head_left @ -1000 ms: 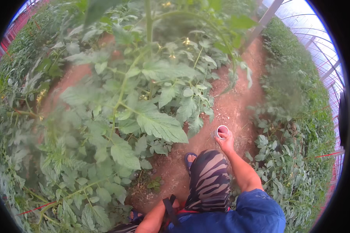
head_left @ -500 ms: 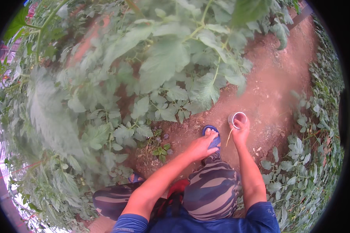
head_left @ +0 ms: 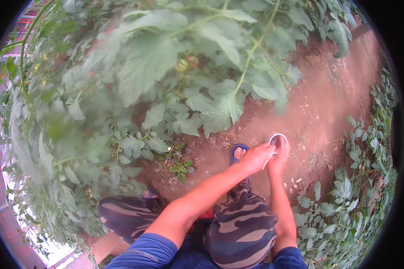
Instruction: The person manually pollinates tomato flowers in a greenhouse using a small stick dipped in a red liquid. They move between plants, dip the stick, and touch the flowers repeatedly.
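A small white-rimmed cup (head_left: 271, 136) is upright, its mouth facing me, over the soil in front of my knee. My right hand (head_left: 278, 159) is closed around its near and right side. My left hand (head_left: 256, 158) reaches across to the cup, its fingertips pinched together at the rim; what they hold, if anything, is too small to make out. A thin yellowish strand (head_left: 265, 164) hangs between both hands below the cup. The cup's inside is mostly hidden.
Leafy tomato plants (head_left: 166, 67) crowd the left and front, some leaves close to my view. Another plant row (head_left: 341, 201) stands at right, beyond a bare soil path (head_left: 318, 116). Under my hands are a blue sandal (head_left: 234, 153) and my camouflage-patterned knee (head_left: 242, 219).
My left hand has moved from above the sandal, right and forward, to the cup. My right hand still holds the cup in nearly the same place. The view has shifted slightly.
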A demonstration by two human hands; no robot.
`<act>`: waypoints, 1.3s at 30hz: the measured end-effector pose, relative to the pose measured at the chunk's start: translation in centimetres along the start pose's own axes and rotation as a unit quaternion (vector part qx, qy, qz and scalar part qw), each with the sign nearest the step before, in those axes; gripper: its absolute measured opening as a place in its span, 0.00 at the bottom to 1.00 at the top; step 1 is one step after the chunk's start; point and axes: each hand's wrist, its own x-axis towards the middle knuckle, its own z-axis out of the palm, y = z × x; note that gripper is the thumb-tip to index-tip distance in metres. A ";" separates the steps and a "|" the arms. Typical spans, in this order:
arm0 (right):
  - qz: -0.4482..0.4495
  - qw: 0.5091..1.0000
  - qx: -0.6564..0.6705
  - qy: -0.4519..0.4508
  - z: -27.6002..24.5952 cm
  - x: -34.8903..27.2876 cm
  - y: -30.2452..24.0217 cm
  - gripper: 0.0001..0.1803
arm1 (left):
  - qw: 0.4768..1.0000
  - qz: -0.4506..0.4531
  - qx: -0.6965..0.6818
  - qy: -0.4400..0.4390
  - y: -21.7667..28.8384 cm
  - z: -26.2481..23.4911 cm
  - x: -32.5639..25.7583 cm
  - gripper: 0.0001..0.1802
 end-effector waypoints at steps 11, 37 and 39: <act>0.117 0.993 0.009 0.012 -0.2 -0.3 -1.5 0.64 | 0.979 -0.150 -0.076 -0.116 3.9 -5.6 0.5 0.14; 0.106 0.994 -0.019 -0.016 -1.2 0.2 -1.6 0.60 | 0.978 -0.208 0.015 0.023 3.7 -6.8 3.4 0.21; 0.101 0.994 -0.029 -0.032 -1.2 0.1 -1.6 0.62 | 0.976 -0.207 -0.030 0.053 4.0 -7.4 2.4 0.22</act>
